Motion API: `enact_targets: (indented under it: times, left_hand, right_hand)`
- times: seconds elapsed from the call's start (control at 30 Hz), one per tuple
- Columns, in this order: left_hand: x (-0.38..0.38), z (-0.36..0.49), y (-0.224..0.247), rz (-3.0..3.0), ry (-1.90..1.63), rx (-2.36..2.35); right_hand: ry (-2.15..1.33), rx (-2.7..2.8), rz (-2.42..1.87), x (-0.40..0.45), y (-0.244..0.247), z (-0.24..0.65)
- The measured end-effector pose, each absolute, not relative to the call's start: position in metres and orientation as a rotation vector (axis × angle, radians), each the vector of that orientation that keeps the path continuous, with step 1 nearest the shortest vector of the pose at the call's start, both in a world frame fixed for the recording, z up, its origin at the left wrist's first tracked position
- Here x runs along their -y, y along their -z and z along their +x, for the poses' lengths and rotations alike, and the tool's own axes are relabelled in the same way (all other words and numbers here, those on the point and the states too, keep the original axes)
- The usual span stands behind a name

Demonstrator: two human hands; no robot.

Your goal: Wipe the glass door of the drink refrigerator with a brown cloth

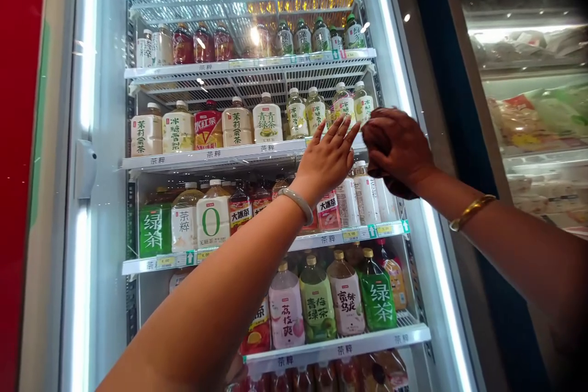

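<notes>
My left hand (325, 159), a pale bangle on its wrist, is raised with fingers spread and holds nothing. It lies flat against or just before the glass door of a lit drinks cooler. To its right, my right hand (404, 150), with a gold bangle, is wrapped round a crumpled dark brown cloth (380, 141). The cloth is near the door's right side. Behind both hands, rows of bottles show through the glass, among them a white bottle (214, 214) and a green bottle (377, 291).
The cooler's shelves (211, 157) hold many bottles. A door fitting (87, 169) is at the left, beside a bright light strip. A red panel (21, 135) stands at the far left. Another lit case with packaged goods (528, 119) is at the right.
</notes>
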State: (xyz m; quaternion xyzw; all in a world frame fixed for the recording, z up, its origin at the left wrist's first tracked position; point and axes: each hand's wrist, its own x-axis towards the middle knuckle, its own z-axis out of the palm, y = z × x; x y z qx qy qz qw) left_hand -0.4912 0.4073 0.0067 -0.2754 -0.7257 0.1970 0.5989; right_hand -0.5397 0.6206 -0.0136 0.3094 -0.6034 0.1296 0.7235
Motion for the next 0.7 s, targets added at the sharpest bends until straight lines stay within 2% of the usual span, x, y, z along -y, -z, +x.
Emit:
enact_targets:
  times: [0.13,0.23,0.33,0.47,0.6,0.7]
  left_hand:
    - [-0.408,-0.492,-0.005,-0.670,-0.466,1.684]
    - [-0.407,-0.491,-0.005,-0.708,-0.485,1.690]
    - [-0.406,-0.491,-0.005,-0.711,-0.495,1.697]
    - [-0.406,-0.492,-0.001,-0.707,-0.501,1.682]
    - [-0.405,-0.494,0.002,-0.712,-0.504,1.678]
    - [-0.405,-0.494,0.002,-0.709,-0.509,1.659]
  right_hand:
    - [-0.426,1.301,0.398,-0.623,0.055,-0.541]
    - [-0.267,1.333,0.616,-0.607,0.084,-0.532]
    - [-0.115,1.402,0.882,-0.610,0.075,-0.529]
    - [-0.308,1.391,0.641,-0.643,0.059,-0.541]
    - [-0.445,1.312,0.392,-0.648,0.093,-0.544]
    - [-0.299,1.341,0.590,-0.632,0.107,-0.533]
